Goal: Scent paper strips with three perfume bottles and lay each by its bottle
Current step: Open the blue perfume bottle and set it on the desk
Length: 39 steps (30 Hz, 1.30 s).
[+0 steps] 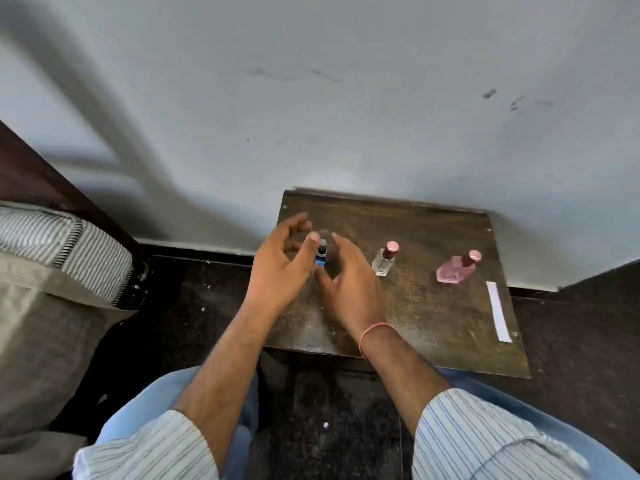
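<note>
Three perfume bottles stand in a row on a small dark wooden table (433, 327). A small blue bottle (321, 255) with a dark top is at the left. A clear bottle (384, 260) with a pink cap stands in the middle. A pink bottle (453, 270) with a pink cap is at the right. A white paper strip (498, 310) lies near the table's right edge, right of the pink bottle. My left hand (282, 268) and my right hand (349, 282) flank the blue bottle, fingers spread, neither gripping it.
The table stands against a pale wall (346, 98). A bed with a striped pillow (62, 244) and beige cover is at the left. Dark floor (194, 306) surrounds the table. My knees in blue trousers are below.
</note>
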Available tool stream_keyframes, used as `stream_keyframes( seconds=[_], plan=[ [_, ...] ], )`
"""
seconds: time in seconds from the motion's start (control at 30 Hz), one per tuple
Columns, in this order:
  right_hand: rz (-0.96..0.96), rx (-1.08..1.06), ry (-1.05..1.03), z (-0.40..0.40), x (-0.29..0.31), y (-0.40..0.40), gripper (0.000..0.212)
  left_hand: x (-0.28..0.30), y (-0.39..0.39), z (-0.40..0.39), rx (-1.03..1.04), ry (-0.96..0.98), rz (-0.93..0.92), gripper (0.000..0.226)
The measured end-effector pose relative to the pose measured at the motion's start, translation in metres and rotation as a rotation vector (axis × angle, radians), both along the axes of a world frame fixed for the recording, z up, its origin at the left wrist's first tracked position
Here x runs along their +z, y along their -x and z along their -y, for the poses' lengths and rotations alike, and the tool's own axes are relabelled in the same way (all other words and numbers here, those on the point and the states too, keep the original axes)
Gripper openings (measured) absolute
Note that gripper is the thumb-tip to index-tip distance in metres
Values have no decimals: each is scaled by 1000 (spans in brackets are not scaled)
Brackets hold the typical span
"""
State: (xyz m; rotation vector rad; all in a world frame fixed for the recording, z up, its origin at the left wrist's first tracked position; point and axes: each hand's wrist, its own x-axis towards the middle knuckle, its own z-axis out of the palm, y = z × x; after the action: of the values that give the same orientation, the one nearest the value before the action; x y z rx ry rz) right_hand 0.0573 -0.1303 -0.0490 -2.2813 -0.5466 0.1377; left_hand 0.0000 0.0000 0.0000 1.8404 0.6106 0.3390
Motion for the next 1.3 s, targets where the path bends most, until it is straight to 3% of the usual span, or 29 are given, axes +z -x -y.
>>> stream_keyframes(
  seconds=[0.07, 0.23, 0.37, 0.5, 0.67, 0.8, 0.93, 1.17, 1.3],
  plan=[
    [-6, -18, -20, -11, -10, -9, 57, -1, -11, -7, -12, 46, -3, 39],
    [-34, -95, -4, -14, -17, -11, 24, -8, -6, -15, -65, 140, 8, 34],
    [-168, -29, -105, 8, 1, 4, 31, -4, -4, -17, -139, 157, 24, 34],
    [-257, 44, -180, 62, 34, 28, 18, 0, -2, -7, -374, 221, 6, 32],
    [-436, 10, -304, 100, 44, 38, 20, -9, -1, 2, -619, 161, -76, 26],
    [-476, 132, -313, 102, 39, 21, 21, -9, -5, 11, -591, 283, -22, 28],
    [-513, 201, -282, 106, 27, 5, 25, -18, -10, 12, -614, 265, -27, 28],
    [-548, 233, -282, 114, 19, -8, 27, -24, -21, 20, -603, 307, -40, 26],
    [-588, 223, -316, 117, 21, -10, 17, -26, -27, 25, -623, 340, 2, 22]
  ],
)
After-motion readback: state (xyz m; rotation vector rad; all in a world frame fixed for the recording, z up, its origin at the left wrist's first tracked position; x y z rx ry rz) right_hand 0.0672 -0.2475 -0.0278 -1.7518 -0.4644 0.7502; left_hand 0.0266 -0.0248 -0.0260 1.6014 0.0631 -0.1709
